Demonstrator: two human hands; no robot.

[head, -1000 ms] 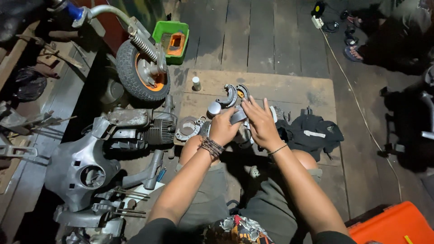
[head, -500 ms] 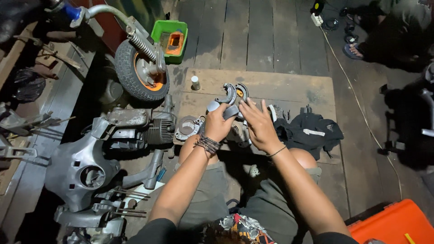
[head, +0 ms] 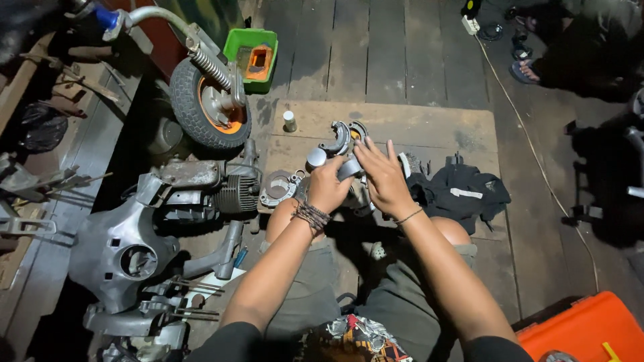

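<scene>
My left hand [head: 327, 186] is closed around a small silver cylindrical metal part [head: 316, 157], held above my knees. My right hand [head: 384, 175] has its fingers spread and touches a second grey metal piece [head: 351, 167] between the two hands. Just beyond my fingers lie curved brake shoes [head: 343, 136] on a wooden board [head: 429, 127]. A round metal plate [head: 277, 186] rests left of my left hand. I sit on the floor with my knees drawn up.
A stripped scooter lies at left: small wheel with orange rim [head: 209, 104], finned engine [head: 225, 191], grey body shell [head: 114, 251]. A green tray [head: 251, 57] and small white bottle [head: 289, 121] sit ahead, a black cloth [head: 463, 191] at right, an orange case [head: 583, 332] at lower right. Another person's sandalled foot [head: 530, 70] shows at upper right.
Both hands stay together over the metal parts, shifting slightly; the view has drifted a little. My left hand's grip on the silver cylinder has turned a bit.
</scene>
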